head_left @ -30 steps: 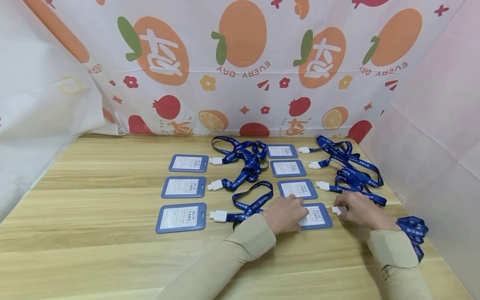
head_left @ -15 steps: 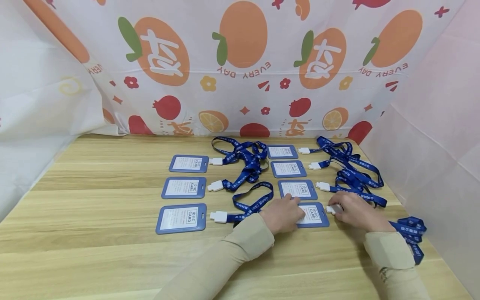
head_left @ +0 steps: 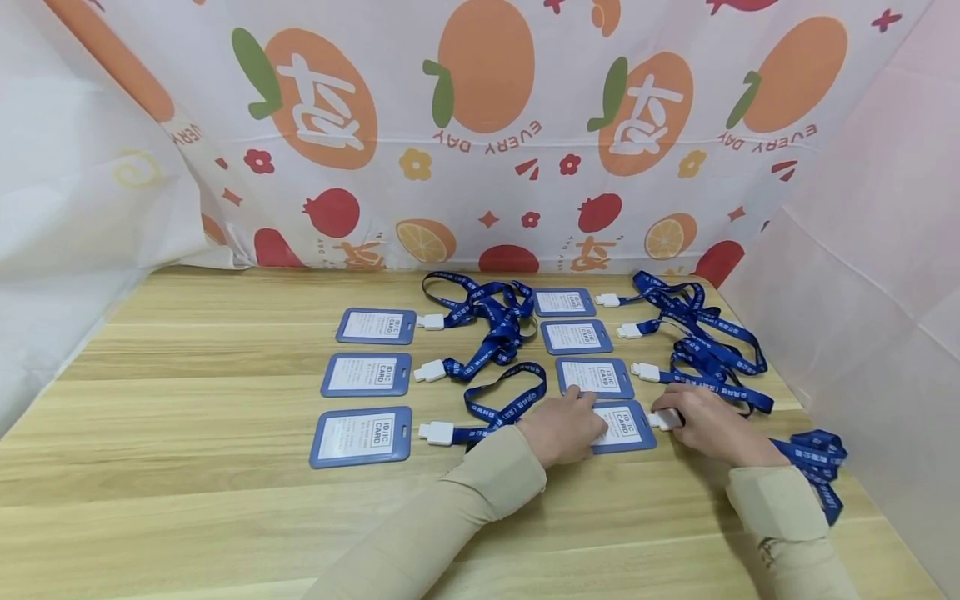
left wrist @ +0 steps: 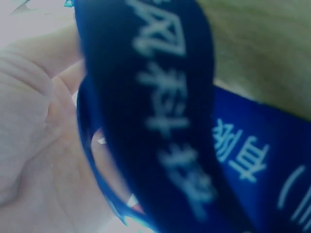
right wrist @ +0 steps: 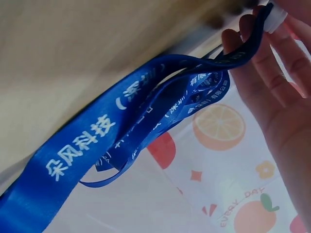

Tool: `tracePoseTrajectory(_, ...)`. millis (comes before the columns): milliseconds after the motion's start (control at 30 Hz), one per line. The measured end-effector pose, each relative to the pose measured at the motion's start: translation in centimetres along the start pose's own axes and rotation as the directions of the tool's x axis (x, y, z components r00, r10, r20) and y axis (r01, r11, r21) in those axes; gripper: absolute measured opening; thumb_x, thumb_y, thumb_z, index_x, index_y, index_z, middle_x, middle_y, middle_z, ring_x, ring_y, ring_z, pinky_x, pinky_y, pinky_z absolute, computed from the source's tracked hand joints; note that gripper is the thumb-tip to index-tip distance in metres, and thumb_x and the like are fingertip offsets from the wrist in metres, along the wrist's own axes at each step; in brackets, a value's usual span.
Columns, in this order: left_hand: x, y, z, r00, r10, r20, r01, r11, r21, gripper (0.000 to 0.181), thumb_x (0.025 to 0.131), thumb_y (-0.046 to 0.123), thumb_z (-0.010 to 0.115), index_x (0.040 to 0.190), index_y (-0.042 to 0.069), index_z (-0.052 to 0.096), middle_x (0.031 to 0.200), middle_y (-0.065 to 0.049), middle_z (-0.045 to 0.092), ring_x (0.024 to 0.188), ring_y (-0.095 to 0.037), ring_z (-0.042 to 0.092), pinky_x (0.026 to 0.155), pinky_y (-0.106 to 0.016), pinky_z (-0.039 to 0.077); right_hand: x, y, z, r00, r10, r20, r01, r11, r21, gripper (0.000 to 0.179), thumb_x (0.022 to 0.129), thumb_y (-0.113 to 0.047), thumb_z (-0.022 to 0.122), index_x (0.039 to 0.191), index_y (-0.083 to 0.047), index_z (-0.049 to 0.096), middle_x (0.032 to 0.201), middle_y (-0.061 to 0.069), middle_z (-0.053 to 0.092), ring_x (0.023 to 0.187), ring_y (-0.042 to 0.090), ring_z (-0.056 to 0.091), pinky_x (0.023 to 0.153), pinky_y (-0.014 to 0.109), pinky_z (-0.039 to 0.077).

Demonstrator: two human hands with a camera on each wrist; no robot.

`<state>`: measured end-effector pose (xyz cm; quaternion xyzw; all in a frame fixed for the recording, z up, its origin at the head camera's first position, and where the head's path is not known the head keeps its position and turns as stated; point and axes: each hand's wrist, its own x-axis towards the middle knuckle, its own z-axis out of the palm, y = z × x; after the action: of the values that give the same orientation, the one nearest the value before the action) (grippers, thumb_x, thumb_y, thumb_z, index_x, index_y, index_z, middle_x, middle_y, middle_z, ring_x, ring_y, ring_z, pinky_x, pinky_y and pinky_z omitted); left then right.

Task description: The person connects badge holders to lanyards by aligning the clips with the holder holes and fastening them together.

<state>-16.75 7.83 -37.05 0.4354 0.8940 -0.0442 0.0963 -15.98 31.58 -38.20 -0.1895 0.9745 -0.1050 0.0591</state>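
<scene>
In the head view, my left hand (head_left: 562, 427) grips the left end of a blue ID badge holder (head_left: 624, 427), the nearest one in the right column; its fingers cover that end. My right hand (head_left: 712, 423) pinches the white clip (head_left: 664, 419) of a blue lanyard, close by the badge's slotted end. That lanyard's strap (head_left: 813, 458) trails under the right wrist toward the table's right side. The right wrist view shows the printed strap (right wrist: 82, 145) running up to the fingers. A different lanyard strap (left wrist: 155, 107) fills much of the left wrist view, hiding the left fingertips.
Three badge holders (head_left: 360, 437) lie in a left column, white-clipped lanyards (head_left: 495, 321) to their right. Behind the held badge lie more badges (head_left: 577, 337), with bunched lanyards (head_left: 697, 325) beside them. A printed curtain (head_left: 480, 192) borders the wooden table (head_left: 187, 433) at the back.
My right hand has moved left with the clip, closing the gap to the badge. The badge has shifted slightly left and away under my left hand. The trailing strap has been drawn along.
</scene>
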Motion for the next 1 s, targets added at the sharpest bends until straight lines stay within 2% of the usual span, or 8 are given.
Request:
tracePoseTrajectory(167,-0.17,0.08,-0.1,1.0,-0.001,0.002,0.001,1.0,-0.009,0.028,0.099,0.033,0.068,0.125,0.024,0.072,0.128,-0.002,0.059,0.11,-0.019,0.051,0.084,-0.027,0.051,-0.1,-0.19,-0.04,1.0,-0.005,-0.001,0.005,1.0,-0.009,0.032,0.076,0.016,0.073,0.104,0.002,0.076,0.112,0.02,0.069,0.11,0.046,0.062,0.094,0.061,0.049)
tracePoseTrajectory(467,-0.19,0.14,-0.02,1.0,-0.006,0.005,0.007,1.0,-0.019,0.026,0.099,0.033,0.068,0.123,0.024,0.073,0.134,-0.003,0.056,0.113,-0.019,0.049,0.084,-0.027,0.051,-0.34,-0.37,-0.02,1.0,-0.015,-0.015,0.014,0.999,-0.037,0.027,0.078,0.015,0.074,0.101,0.0,0.078,0.102,0.015,0.069,0.097,0.037,0.066,0.086,0.054,0.055)
tracePoseTrajectory(767,-0.09,0.46,0.25,1.0,-0.013,0.002,0.013,1.0,-0.024,0.024,0.099,0.031,0.068,0.121,0.024,0.073,0.127,-0.003,0.058,0.108,-0.019,0.049,0.077,-0.025,0.05,-0.71,-0.27,0.29,0.999,-0.045,-0.026,0.044,0.998,-0.043,0.022,0.077,0.01,0.08,0.097,0.003,0.077,0.096,0.013,0.068,0.09,0.032,0.066,0.08,0.048,0.058)
tracePoseTrajectory(1000,-0.04,0.33,0.11,1.0,-0.004,-0.012,0.004,1.0,-0.025,0.023,0.099,0.03,0.068,0.12,0.023,0.073,0.126,-0.005,0.059,0.11,-0.019,0.049,0.078,-0.025,0.052,-0.78,-0.21,0.04,0.998,-0.05,-0.028,0.048,0.998,-0.051,0.023,0.078,0.009,0.08,0.099,0.003,0.077,0.097,0.014,0.069,0.089,0.031,0.067,0.078,0.047,0.058)
